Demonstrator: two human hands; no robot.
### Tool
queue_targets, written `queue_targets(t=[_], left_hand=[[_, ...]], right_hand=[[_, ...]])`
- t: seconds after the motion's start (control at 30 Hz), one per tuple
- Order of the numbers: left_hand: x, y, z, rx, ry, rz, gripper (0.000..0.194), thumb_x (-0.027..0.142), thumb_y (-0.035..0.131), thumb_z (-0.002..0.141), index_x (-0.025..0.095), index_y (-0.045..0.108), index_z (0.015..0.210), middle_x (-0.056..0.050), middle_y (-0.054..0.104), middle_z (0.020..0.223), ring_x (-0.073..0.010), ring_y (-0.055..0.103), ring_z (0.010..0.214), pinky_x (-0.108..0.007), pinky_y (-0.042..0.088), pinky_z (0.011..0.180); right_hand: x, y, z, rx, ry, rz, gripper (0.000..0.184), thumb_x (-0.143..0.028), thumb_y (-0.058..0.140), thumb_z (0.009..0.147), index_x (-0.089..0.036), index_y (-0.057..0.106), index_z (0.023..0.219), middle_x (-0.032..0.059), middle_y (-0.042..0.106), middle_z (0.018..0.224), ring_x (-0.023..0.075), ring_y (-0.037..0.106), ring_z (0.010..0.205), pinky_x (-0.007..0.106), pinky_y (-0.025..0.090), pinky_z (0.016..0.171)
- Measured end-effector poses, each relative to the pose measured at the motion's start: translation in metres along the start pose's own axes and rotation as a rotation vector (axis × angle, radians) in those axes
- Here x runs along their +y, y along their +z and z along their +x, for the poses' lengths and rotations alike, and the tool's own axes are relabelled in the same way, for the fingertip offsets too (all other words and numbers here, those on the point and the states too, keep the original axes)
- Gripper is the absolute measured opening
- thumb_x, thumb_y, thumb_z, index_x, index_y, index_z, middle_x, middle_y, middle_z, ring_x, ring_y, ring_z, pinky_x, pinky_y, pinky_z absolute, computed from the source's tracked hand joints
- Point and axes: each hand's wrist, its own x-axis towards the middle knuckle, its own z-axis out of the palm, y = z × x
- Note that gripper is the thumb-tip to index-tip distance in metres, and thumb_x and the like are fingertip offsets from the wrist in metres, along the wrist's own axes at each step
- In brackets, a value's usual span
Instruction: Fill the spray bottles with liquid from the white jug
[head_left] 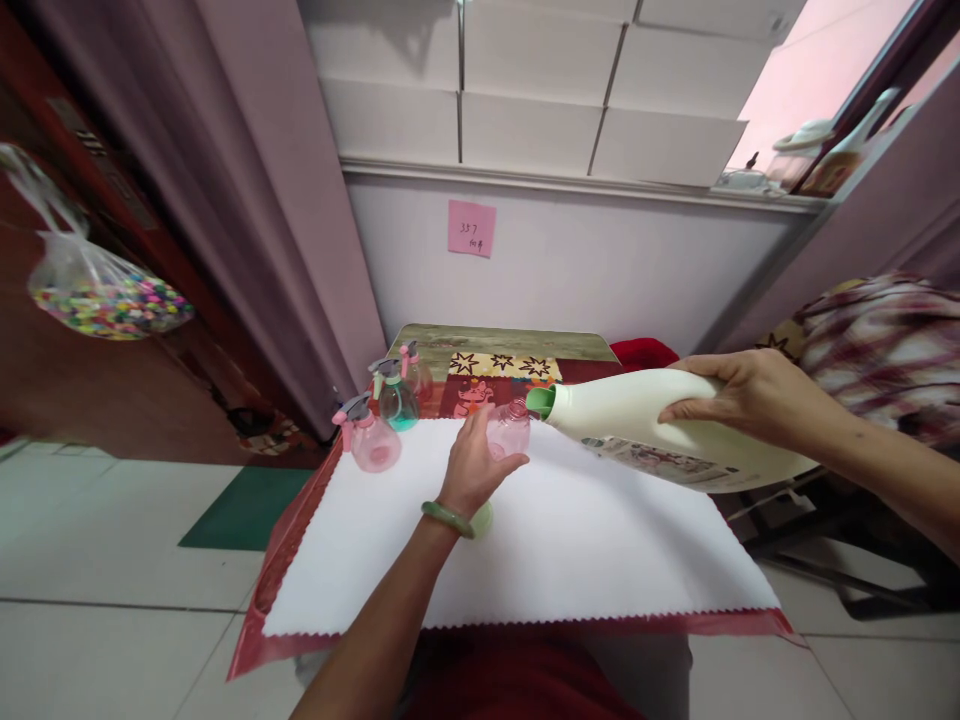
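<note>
My left hand, a green bangle at its wrist, grips a clear pink spray bottle body without its spray head. In my right hand is a large cream jug, held by its handle and tipped toward the left. The jug's green spout sits just right of the small bottle's neck; whether they touch or liquid flows, I cannot tell. Partly behind my left wrist, a light green cap lies on the white cloth.
At the table's left stand a pink spray bottle, one with teal liquid and another pink one behind. A bag of colourful beads hangs at left. Plaid fabric is at right; a pink note is on the wall.
</note>
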Motion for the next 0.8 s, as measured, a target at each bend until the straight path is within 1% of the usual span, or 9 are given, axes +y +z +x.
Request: queue_targets(t=[0.17,0.27,0.37,0.47,0.6,0.8], left_hand=[[0.001,0.001,-0.002,-0.006,0.009,-0.006,0.086,0.031,0.089,0.069,0.024,0.049,0.145,-0.014,0.058,0.148,-0.0344,0.051,0.141,-0.051,0.042,0.115],[0.001,0.002,-0.002,-0.003,0.011,-0.011,0.086,0.032,0.088,0.069,0.023,0.049,0.146,-0.015,0.056,0.150,-0.0347,0.051,0.142,-0.051,0.042,0.115],[0.001,0.003,-0.003,0.003,0.018,-0.018,0.086,0.032,0.089,0.069,0.024,0.050,0.145,-0.014,0.057,0.149,-0.0351,0.052,0.141,-0.052,0.043,0.114],[0.002,0.003,-0.003,0.002,0.015,-0.022,0.085,0.032,0.089,0.068,0.023,0.051,0.144,-0.014,0.058,0.148,-0.0350,0.052,0.140,-0.051,0.043,0.114],[0.004,0.002,-0.003,0.000,0.011,-0.046,0.085,0.033,0.090,0.067,0.022,0.052,0.142,-0.015,0.058,0.147,-0.0350,0.053,0.139,-0.052,0.044,0.113],[0.005,0.000,-0.003,-0.016,0.018,-0.071,0.083,0.032,0.090,0.067,0.021,0.052,0.141,-0.016,0.058,0.147,-0.0344,0.054,0.138,-0.051,0.044,0.113]], right_hand=[[-0.001,-0.004,0.000,0.001,-0.002,-0.030,0.036,-0.062,0.078,0.070,-0.036,0.082,0.095,0.0000,0.081,0.082,0.0296,0.074,0.071,0.037,0.053,0.060],[-0.001,-0.007,0.000,0.013,-0.014,-0.050,0.040,-0.061,0.080,0.068,-0.035,0.082,0.098,0.0013,0.081,0.082,0.0298,0.074,0.072,0.037,0.052,0.061],[-0.004,-0.012,0.001,0.012,-0.025,-0.054,0.042,-0.061,0.079,0.069,-0.033,0.083,0.100,0.0027,0.081,0.082,0.0300,0.074,0.071,0.037,0.051,0.060],[-0.010,-0.018,0.002,-0.009,0.006,-0.072,0.042,-0.061,0.078,0.070,-0.033,0.083,0.100,0.0024,0.081,0.083,0.0289,0.074,0.072,0.035,0.050,0.061],[-0.018,-0.025,0.003,-0.050,0.060,-0.135,0.045,-0.062,0.076,0.071,-0.034,0.082,0.106,0.0001,0.081,0.083,0.0271,0.074,0.077,0.035,0.049,0.067],[-0.018,-0.029,0.006,-0.038,0.069,-0.186,0.049,-0.063,0.078,0.069,-0.035,0.081,0.109,0.0014,0.081,0.083,0.0276,0.073,0.076,0.036,0.049,0.066]])
